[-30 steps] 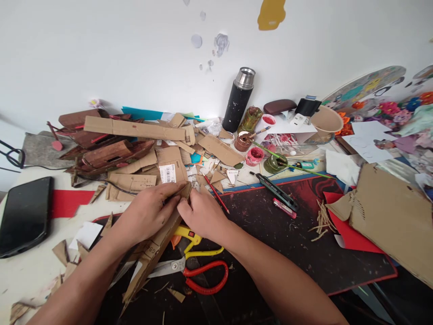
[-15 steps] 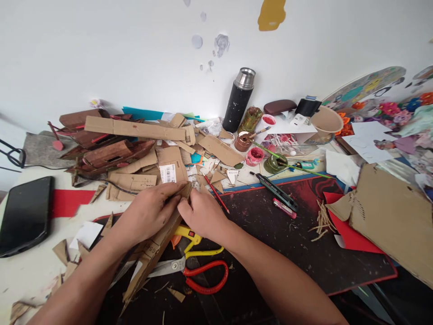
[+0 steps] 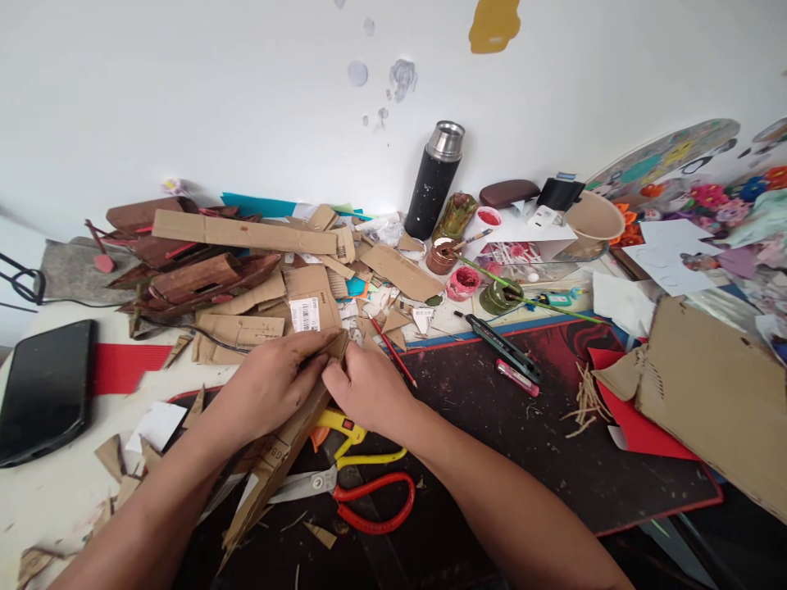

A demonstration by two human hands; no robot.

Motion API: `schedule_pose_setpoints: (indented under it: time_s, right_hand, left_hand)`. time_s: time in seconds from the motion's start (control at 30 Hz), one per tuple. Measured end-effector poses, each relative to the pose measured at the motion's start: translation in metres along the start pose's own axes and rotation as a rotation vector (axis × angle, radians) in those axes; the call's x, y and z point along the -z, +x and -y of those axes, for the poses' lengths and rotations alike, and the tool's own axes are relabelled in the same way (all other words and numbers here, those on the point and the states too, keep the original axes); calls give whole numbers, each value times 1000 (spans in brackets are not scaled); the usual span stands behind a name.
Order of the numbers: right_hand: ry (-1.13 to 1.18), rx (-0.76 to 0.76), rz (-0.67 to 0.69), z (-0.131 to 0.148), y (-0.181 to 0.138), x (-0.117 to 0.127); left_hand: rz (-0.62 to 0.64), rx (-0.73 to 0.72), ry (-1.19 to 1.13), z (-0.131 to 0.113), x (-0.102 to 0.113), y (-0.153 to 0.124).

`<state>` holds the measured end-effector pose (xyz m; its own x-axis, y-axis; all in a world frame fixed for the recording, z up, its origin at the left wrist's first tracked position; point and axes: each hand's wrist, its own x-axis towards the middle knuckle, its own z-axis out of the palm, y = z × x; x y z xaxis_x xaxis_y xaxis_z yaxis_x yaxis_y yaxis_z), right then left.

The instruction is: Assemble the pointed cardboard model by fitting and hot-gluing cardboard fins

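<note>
Both hands grip a long, folded cardboard piece (image 3: 276, 463) that slants from the front left up to its far tip. My left hand (image 3: 274, 381) is closed on its upper part, fingers curled over the edge. Against the tip, my right hand (image 3: 372, 385) pinches the cardboard between thumb and bent fingers. The hands nearly touch each other. Beneath the cardboard lie scissors (image 3: 375, 500) with one red and one yellow handle, their blades partly covered. A yellow glue gun (image 3: 341, 426) shows in part below my right hand.
Cardboard scraps (image 3: 399, 274) and brown model boats (image 3: 202, 283) crowd the back left. A black flask (image 3: 434, 184) stands behind paint jars (image 3: 462, 284). A utility knife (image 3: 501, 348) and red pencil (image 3: 393, 352) lie on the dark mat (image 3: 492, 442). A phone (image 3: 46, 393) rests at left.
</note>
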<state>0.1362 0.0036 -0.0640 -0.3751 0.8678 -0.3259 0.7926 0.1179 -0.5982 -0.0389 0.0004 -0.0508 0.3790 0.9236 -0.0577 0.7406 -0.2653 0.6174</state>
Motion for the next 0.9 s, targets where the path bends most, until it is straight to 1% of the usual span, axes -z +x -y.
schedule_pose_setpoints:
  time_s: [0.5, 0.9]
  right_hand:
    - [-12, -12, 3, 1, 0, 0]
    - [-4, -1, -16, 0, 0, -1]
  left_hand:
    - [-19, 3, 13, 1, -1, 0]
    - [0, 3, 15, -1, 0, 0]
